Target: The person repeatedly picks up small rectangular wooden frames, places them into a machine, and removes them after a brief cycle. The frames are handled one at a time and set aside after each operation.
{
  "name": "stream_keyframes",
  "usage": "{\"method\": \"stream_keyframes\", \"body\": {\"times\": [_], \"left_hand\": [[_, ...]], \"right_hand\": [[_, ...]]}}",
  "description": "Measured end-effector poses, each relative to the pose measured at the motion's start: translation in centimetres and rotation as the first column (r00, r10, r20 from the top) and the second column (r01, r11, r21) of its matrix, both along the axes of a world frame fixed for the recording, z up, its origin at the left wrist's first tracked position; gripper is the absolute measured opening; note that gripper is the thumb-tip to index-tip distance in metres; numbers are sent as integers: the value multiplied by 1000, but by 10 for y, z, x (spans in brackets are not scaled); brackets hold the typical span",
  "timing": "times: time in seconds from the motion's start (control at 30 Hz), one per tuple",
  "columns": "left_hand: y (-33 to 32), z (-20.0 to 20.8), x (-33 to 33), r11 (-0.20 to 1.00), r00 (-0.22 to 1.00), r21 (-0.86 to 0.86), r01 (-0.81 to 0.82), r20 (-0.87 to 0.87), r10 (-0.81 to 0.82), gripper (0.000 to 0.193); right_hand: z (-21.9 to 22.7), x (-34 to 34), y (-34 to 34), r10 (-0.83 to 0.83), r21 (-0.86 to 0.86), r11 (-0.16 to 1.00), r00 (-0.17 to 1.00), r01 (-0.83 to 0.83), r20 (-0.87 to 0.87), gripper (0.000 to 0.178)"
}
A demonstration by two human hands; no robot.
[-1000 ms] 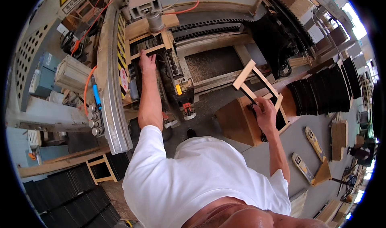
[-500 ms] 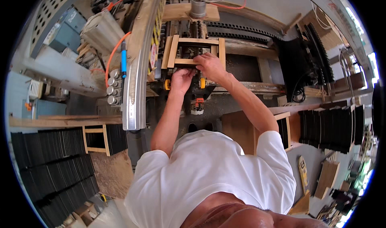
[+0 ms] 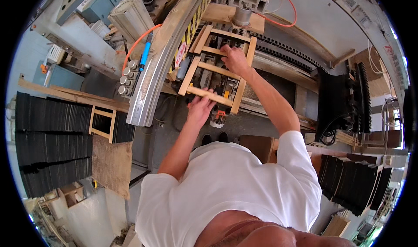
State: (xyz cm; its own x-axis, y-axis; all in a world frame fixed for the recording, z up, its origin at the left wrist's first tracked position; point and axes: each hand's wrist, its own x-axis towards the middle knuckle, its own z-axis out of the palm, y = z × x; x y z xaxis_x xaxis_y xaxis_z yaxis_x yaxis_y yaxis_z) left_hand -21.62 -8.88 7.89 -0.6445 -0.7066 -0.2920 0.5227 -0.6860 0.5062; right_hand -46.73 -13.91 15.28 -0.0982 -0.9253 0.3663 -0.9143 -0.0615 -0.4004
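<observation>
Two pale wooden frames lie one behind the other on the machine bed before me. The far frame (image 3: 230, 35) sits below a metal cylinder (image 3: 241, 17). My right hand (image 3: 235, 60) is closed with curled fingers at the near rail of that far frame. Nearer to me is the second wooden frame (image 3: 235, 98), tilted slightly in the view. My left hand (image 3: 201, 109) grips its near rail, fingers over the top. The thumb's place under the rail is hidden.
A metal-edged beam (image 3: 146, 90) with silver knobs (image 3: 126, 82) and a blue marker (image 3: 146, 52) runs along the left. Stacks of dark panels (image 3: 52, 136) stand at left, with another wooden frame (image 3: 103, 113) beside them. More dark panels (image 3: 350, 181) are at right.
A second frame now lies nearer to me; before, only the far one showed on the machine. My left hand has come down onto its near rail. The whole view has turned somewhat.
</observation>
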Motion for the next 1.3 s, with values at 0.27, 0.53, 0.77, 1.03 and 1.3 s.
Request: {"method": "stream_keyframes", "body": {"times": [0.27, 0.53, 0.77, 1.03, 1.3], "left_hand": [[69, 23, 84, 990, 991, -65, -124, 48, 127, 37], [71, 30, 110, 971, 970, -38, -236, 57, 237, 37], [64, 14, 142, 948, 928, -54, -312, 195, 317, 38], [68, -22, 156, 913, 853, -36, -407, 343, 394, 39], [79, -48, 154, 891, 763, -11, -455, 511, 396, 40]], "right_hand": [[-30, -23, -52, 3, 62, 998, 997, -7, 75, 31], [-29, -20, -77, -18, 118, 993, 987, -1, 161, 31], [-23, -36, -92, 22, 107, 994, 997, -15, -70, 30], [-31, -47, -94, 118, 101, 990, 980, -103, -158, 33], [-20, -53, -98, 159, 216, 969, 975, -123, -157, 35]]}}
